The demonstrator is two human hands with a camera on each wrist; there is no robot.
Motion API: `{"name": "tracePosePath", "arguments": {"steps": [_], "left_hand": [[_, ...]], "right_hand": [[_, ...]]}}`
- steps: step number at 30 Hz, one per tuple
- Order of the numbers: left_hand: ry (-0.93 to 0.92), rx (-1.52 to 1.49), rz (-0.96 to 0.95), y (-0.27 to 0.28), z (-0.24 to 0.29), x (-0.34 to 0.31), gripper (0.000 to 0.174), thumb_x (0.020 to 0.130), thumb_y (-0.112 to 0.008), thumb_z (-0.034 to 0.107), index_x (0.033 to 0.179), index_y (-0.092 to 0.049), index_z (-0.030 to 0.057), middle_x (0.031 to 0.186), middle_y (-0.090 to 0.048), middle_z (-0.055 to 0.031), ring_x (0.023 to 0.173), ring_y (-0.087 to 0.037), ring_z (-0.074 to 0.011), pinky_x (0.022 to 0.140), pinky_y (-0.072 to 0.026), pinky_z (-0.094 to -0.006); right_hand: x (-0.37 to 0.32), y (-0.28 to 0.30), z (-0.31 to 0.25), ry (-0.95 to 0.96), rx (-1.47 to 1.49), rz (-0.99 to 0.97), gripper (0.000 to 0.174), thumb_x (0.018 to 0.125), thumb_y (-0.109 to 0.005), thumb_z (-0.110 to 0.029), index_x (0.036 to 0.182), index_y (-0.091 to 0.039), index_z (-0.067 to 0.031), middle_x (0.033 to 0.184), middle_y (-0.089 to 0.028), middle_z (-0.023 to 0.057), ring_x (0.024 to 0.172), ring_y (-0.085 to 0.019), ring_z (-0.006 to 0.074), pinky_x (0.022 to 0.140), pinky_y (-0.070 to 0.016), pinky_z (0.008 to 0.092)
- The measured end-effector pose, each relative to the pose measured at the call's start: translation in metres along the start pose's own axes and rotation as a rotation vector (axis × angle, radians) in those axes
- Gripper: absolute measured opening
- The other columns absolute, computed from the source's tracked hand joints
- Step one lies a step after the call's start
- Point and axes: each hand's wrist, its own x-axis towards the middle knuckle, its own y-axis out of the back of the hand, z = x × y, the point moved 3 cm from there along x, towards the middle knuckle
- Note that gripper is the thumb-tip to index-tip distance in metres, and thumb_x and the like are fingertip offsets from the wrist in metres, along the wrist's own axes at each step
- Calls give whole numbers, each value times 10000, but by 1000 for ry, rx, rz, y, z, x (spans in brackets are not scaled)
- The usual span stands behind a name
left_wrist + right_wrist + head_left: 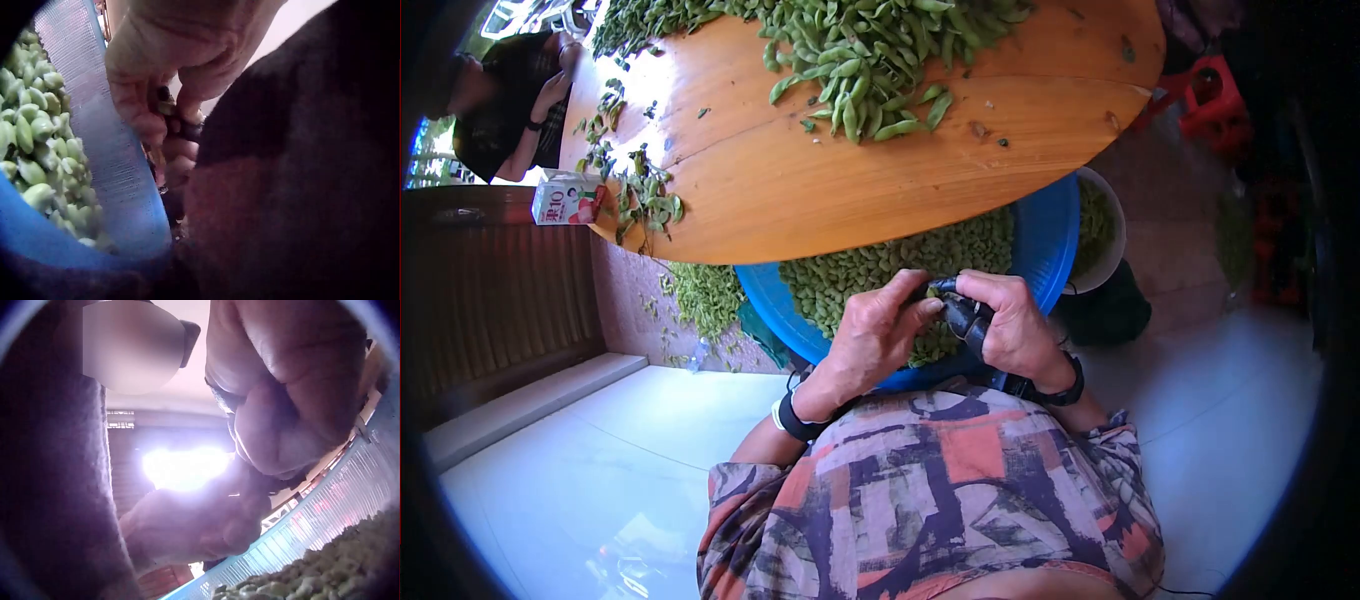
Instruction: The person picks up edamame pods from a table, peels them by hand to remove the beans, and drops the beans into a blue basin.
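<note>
Both hands meet over a blue basin (1048, 240) filled with shelled green beans (825, 285). My left hand (875, 330), thumb and fingers bent, pinches a small green bean pod (932, 293), mostly hidden by the fingers. Against the left fingertips, my right hand (1012, 325) curls its fingers and grips the pod's other side. Black coverings (966, 322) wrap several right-hand fingers. In the left wrist view the beans (28, 128) lie inside the basin's ribbed wall (115, 150), beside the hands. Glare and shadow blur the fingertips in the right wrist view.
A wooden table (750, 190) overhangs the basin's far side, with a heap of green pods (870, 65) on it. A drink carton (565, 198) stands at its left edge. Right of the basin is a white bucket (1115, 235); pods (705, 295) lie on the floor at left. Another person (510, 105) sits far left.
</note>
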Motion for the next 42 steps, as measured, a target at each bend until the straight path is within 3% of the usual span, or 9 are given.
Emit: {"name": "tracePosePath", "arguments": {"steps": [4,7,12,19,27,35,37,40,42], "left_hand": [[-237,229,84,-3,-3,-3,319,855,-604,-25,1168,-543,-23,658,-572,-190,572,-582,-349,521,-449,-388],[-263,258,60,1,-2,-3,291,905,-553,-11,1196,-534,-29,655,-582,-161,574,-603,-280,514,-453,-365],[73,-249,-32,-5,-7,0,303,1007,-404,70,1277,-507,-24,713,-613,-66,591,-567,-116,566,-464,-265],[261,-682,165,-22,-5,8,331,944,-384,81,1185,-587,-23,949,-618,-36,746,-520,-48,623,-424,-197],[325,-1303,32,-34,-36,17,329,947,-418,118,1244,-505,6,1041,-618,-82,972,-594,-179,870,-475,-367],[360,-1198,102,-34,-45,20,260,945,-443,100,1192,-492,39,1069,-596,-85,946,-603,-185,853,-486,-335],[222,-774,76,-29,-53,21,265,939,-458,103,1196,-493,48,1020,-596,-68,921,-604,-168,817,-490,-333],[396,-1389,142,-38,-31,26,253,931,-481,100,1181,-501,59,934,-588,-27,814,-586,-130,740,-473,-302],[353,-1318,119,-37,-28,28,242,929,-488,95,1167,-512,62,889,-574,-10,767,-556,-117,709,-453,-290]], "right_hand": [[-1,-4,2,61,-130,52,137,710,-576,48,845,-555,47,730,-495,188,671,-517,376,600,-423,385],[-2,-6,-1,81,-155,93,165,690,-565,64,854,-557,53,745,-499,195,703,-535,392,604,-428,394],[-4,-12,-2,128,-157,190,242,667,-570,96,903,-574,45,770,-511,182,722,-549,391,611,-441,399],[-5,-25,-5,260,-419,355,395,604,-585,125,990,-557,46,907,-505,205,778,-561,419,658,-484,436],[-6,-24,5,285,-491,385,491,565,-590,111,1050,-533,61,978,-492,235,852,-571,429,730,-510,438],[0,-21,12,273,-470,404,445,588,-595,92,1026,-531,45,969,-504,223,814,-577,420,705,-505,444],[-1,-20,13,303,-492,439,406,614,-591,78,1014,-537,35,957,-504,223,804,-573,424,688,-500,448],[1,-13,13,245,-430,422,361,643,-590,62,999,-545,26,941,-502,228,791,-568,427,675,-493,443],[2,-11,13,246,-421,467,317,666,-592,45,980,-554,17,912,-507,221,775,-566,425,657,-485,438]]}}
